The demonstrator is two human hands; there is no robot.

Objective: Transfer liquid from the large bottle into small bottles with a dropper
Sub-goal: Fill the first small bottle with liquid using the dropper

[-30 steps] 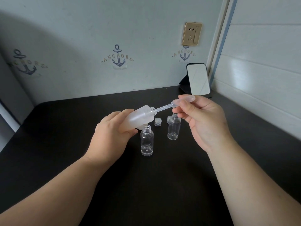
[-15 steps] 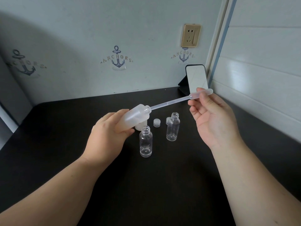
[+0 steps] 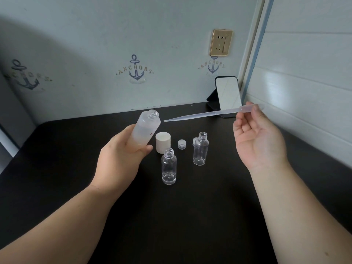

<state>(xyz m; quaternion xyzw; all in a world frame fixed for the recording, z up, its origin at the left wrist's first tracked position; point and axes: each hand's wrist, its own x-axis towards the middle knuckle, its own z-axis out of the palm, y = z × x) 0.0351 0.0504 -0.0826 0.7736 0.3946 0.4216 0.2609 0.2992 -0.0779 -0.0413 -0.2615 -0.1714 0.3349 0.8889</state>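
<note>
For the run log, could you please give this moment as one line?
left hand: grips large bottle | right hand: pinches dropper, tip outside bottle | small bottles: open, standing

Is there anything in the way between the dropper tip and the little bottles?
Nothing visible. The dropper is held in the air above the table, and both small bottles stand uncapped below, mouths open.

One large bottle (image 3: pixel 144 130), two small bottles (image 3: pixel 169 166) (image 3: pixel 200 149) (uncapped), one dropper (image 3: pixel 209 113), three caps (image 3: pixel 163 142) (image 3: pixel 182 144) (image 3: pixel 194 141).
</note>
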